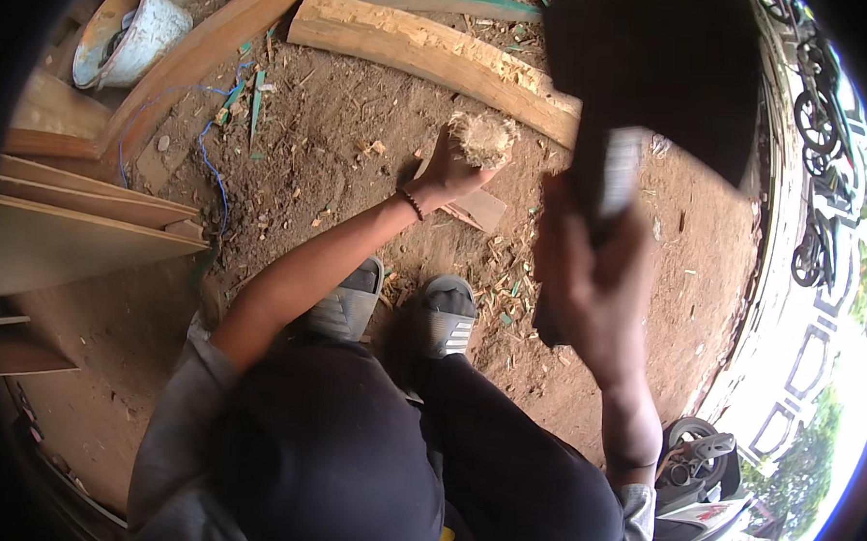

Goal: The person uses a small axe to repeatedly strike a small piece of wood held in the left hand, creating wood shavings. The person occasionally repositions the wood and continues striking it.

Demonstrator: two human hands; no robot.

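While the left hand [445, 171] is above the dirt ground [313, 154], its grip is pressed around a piece of wood [485, 140], whose frayed end faces upward. The right hand [598, 278] — blurred and nearer to the camera — has its grip wrapped around the handle of a dark broad-bladed tool [655, 77], raised to the right of this wood. Farther away lies a long wooden beam [433, 58], with chips scattered near.

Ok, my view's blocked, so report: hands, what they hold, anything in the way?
Left hand closed around frayed-topped wooden piece. Right hand gripping dark broad tool, raised, blurred. Wood chips scattered on dirt nearby.
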